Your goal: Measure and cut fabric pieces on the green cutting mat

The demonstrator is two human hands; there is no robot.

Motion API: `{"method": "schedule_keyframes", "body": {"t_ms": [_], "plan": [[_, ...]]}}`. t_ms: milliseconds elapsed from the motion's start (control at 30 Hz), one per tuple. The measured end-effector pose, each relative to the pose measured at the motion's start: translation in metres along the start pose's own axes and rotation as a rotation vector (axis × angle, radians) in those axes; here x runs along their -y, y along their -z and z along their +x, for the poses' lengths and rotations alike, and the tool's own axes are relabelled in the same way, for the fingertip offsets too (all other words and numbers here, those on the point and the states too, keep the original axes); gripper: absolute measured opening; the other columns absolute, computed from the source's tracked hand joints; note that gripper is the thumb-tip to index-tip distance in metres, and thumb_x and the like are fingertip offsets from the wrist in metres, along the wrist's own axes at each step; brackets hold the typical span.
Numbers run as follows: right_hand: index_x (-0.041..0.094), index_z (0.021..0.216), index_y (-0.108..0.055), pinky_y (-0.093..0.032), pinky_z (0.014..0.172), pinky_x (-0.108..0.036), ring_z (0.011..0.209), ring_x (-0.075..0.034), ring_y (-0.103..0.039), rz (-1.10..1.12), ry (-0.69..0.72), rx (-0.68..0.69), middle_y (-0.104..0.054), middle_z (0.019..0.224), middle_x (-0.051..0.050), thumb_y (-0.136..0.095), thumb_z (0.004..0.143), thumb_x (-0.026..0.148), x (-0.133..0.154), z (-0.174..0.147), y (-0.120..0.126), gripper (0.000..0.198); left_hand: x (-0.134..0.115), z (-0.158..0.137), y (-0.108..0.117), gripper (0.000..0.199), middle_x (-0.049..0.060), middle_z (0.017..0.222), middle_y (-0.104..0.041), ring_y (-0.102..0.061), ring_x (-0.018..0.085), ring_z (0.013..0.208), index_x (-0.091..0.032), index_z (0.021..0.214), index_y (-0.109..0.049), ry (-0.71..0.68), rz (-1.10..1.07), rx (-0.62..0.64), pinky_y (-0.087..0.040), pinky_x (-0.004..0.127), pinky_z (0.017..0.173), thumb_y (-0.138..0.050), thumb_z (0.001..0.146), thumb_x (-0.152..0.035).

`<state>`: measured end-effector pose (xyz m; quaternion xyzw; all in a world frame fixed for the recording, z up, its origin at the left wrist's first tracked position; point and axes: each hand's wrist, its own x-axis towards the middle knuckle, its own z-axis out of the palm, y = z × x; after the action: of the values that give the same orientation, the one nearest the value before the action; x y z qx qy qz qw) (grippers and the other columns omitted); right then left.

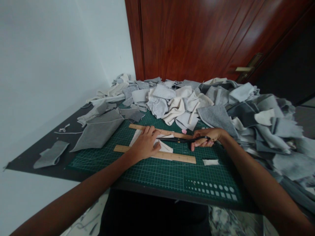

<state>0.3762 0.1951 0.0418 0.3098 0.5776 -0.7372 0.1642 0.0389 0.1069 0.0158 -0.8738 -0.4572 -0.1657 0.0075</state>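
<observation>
My right hand [205,137] is closed round the handles of black scissors [180,140]. Their blades point left and lie in a piece of white cloth [167,148]. On the left part of that cloth, my left hand [146,143] rests palm down with its fingers spread, pressing it. One wooden ruler [182,158] lies along the cloth's near side, partly under my left wrist. A second wooden ruler [135,126] runs along the far side, partly hidden by my hands. All of this lies on a green cutting mat [157,173].
Heaped grey and white cloth scraps [184,98] line the back and right of the table. A grey cloth piece [99,129] and a folded scrap [51,154] lie left. A small white strip [211,162] and pink chalk-like piece [184,131] are near my right hand.
</observation>
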Motion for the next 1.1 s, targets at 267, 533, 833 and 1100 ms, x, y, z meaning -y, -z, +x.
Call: {"method": "schedule_keyframes", "body": {"t_ms": [267,533,833,1100], "plan": [[0.008,0.109,-0.072,-0.022,0.03,-0.011,0.035,-0.001,-0.019,0.014,0.0,0.016,-0.03,0.05,0.014,-0.076,0.09,0.047,0.0009,0.0001,-0.001,0.044,0.0006,-0.0003,-0.0007,0.036,0.012,0.115,-0.052,-0.048,0.032,0.112,-0.016,0.124,-0.056,-0.012,-0.02,-0.021,-0.045,0.049,0.101,-0.057,0.09,-0.026],[0.008,0.109,-0.072,-0.021,0.03,-0.012,0.036,-0.001,-0.018,0.007,-0.004,0.018,-0.03,0.051,0.014,-0.075,0.091,0.047,-0.0005,0.0007,0.0002,0.043,-0.0003,0.0,0.0009,0.034,0.014,0.116,-0.052,-0.048,0.033,0.113,-0.013,0.122,-0.057,0.003,-0.012,0.002,-0.045,0.05,0.102,-0.056,0.09,-0.027],[0.008,0.11,-0.072,-0.021,0.03,-0.011,0.035,-0.001,-0.017,0.027,0.002,0.028,-0.029,0.051,0.015,-0.076,0.09,0.047,-0.0013,0.0013,0.0012,0.045,-0.0008,0.0,0.0022,0.034,0.014,0.116,-0.053,-0.047,0.033,0.112,-0.013,0.122,-0.056,0.007,0.018,0.018,-0.044,0.049,0.102,-0.057,0.09,-0.026],[0.007,0.112,-0.07,-0.02,0.03,-0.011,0.035,0.0,-0.018,0.008,-0.017,0.008,-0.028,0.052,0.015,-0.074,0.092,0.047,-0.0003,-0.0001,-0.0006,0.045,-0.0007,-0.0003,0.0022,0.034,0.013,0.115,-0.052,-0.047,0.033,0.113,-0.014,0.122,-0.056,0.008,0.017,0.013,-0.044,0.049,0.1,-0.057,0.091,-0.027]]}}
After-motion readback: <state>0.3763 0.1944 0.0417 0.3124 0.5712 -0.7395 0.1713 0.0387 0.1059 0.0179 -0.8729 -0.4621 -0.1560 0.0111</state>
